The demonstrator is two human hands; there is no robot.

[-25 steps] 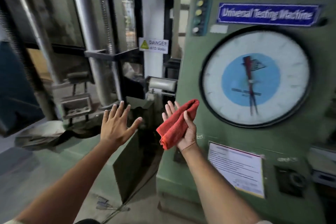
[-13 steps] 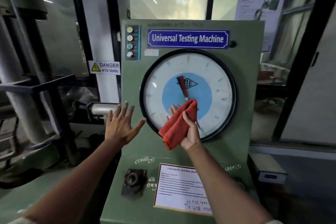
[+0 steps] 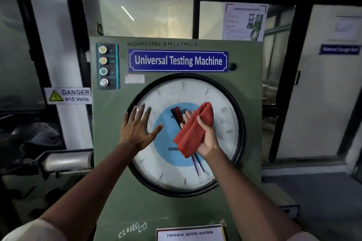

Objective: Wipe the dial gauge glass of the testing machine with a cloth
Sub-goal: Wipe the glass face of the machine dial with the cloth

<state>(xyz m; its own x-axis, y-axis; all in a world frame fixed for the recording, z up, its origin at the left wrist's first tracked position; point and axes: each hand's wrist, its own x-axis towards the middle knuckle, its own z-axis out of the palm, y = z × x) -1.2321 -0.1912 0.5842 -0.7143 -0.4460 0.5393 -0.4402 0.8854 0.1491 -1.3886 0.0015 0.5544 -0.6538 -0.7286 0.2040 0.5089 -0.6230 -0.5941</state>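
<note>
A large round dial gauge (image 3: 168,174) with a black rim, white face and blue centre fills the front of the green testing machine (image 3: 248,123). My right hand (image 3: 207,137) grips a folded red cloth (image 3: 194,129) in front of the middle of the glass; whether the cloth touches the glass I cannot tell. My left hand (image 3: 137,127) is spread open with fingers apart over the left part of the dial, holding nothing. The cloth and my hands hide part of the pointers.
A blue "Universal Testing Machine" plate (image 3: 178,60) and a column of round indicator lights (image 3: 103,65) sit above the dial. A "DANGER 415 Volts" sign (image 3: 68,95) hangs on the white pillar at left. Windows stand behind the machine.
The view has swung onto the machine front and closed in. Both hands have risen from below the dial to in front of its glass, the cloth still in my right hand.
</note>
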